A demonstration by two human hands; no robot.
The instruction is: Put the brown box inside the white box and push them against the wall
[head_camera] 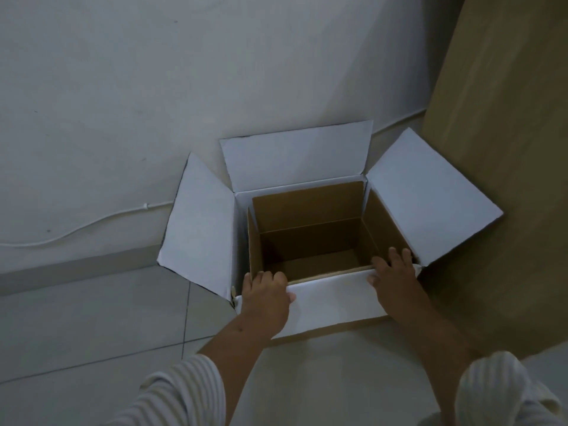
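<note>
Your brown box (316, 238) sits inside the white box (332, 299), open top up, its brown flaps standing along the white inner walls. The white box is on the tiled floor (92, 327), close up to the wall (123, 87); its far flap (295, 155) leans back on the wall, but whether the box body itself touches the wall I cannot tell. The left flap (199, 222) and the right flap (430, 198) are splayed outward. The near flap is folded down toward you, and both your hands are on that near rim. Your left hand (266, 295) is at the near left corner, fingers (270, 276) curled over the edge onto the brown cardboard, thumb laid on the outer white face, so it clasps the rim. Your right hand (392, 272) is at the near right corner, fingers close together and hooked over the rim into the brown box, thumb on the white face. Striped sleeves (172, 392) are pushed up both forearms. A large brown panel (498, 149) stands to the right of the box; the right flap overlaps it in view. A thin white cable (92, 222) runs along the base of the wall to the left, with a skirting strip (76, 265) below it.
</note>
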